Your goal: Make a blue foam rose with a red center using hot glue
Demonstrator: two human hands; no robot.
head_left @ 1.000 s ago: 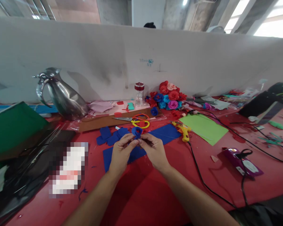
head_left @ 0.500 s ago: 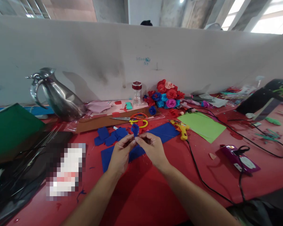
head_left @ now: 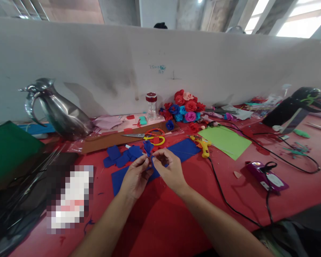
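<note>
Left hand (head_left: 135, 176) pinches the base of a small blue foam roll (head_left: 148, 146), which stands up and away from the person, between both hands above the blue foam sheet (head_left: 183, 149). Right hand (head_left: 169, 171) pinches the same base from the opposite side, equally near; a yellow glue gun (head_left: 203, 146) lies further right.

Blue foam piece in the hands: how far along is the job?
Done: a pile of finished roses by the wall. In hand: left hand and right hand pinch a small blue foam piece. Left: loose blue squares and a blue sheet lie unused.
</note>
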